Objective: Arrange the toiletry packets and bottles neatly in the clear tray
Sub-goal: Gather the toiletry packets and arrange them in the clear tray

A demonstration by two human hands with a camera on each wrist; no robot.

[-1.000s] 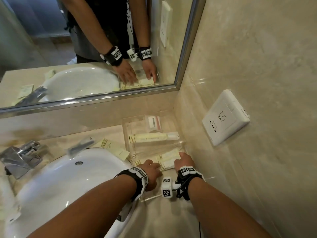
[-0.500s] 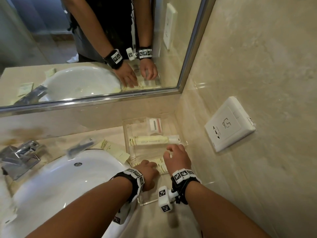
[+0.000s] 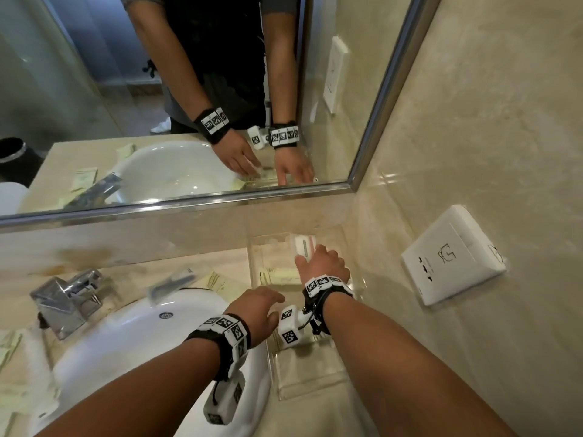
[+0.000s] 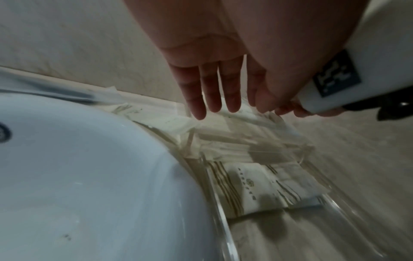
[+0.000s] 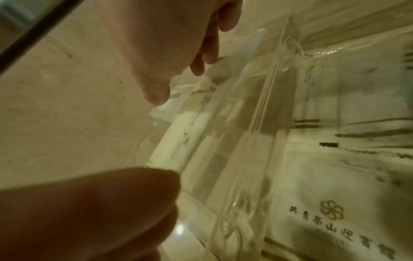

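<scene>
The clear tray point(image 3: 310, 384) sits in the counter corner between sink and wall. My right hand point(image 3: 310, 252) reaches to its far compartment, its straight fingertips at a small white packet with a red edge point(image 3: 303, 242). A long cream packet point(image 3: 279, 275) lies in the middle compartment, half hidden by that hand. My left hand point(image 3: 274, 302) hovers with straight fingers over the tray's left edge and holds nothing; the left wrist view shows its fingers point(image 4: 211, 91) above the tray point(image 4: 220, 213). A striped logo packet point(image 4: 257, 187) lies in the near compartment, also close up as the printed packet point(image 5: 335, 211).
The white sink point(image 3: 142, 339) borders the tray on the left, with a chrome faucet point(image 3: 67, 298) behind it. Loose cream packets point(image 3: 217, 280) and a dark packet point(image 3: 173, 283) lie on the counter behind the sink. A wall socket point(image 3: 454, 257) juts out on the right; mirror above.
My right hand moved from the near compartment's packets to the far compartment. My left hand lifted off the front packets and drew slightly left.
</scene>
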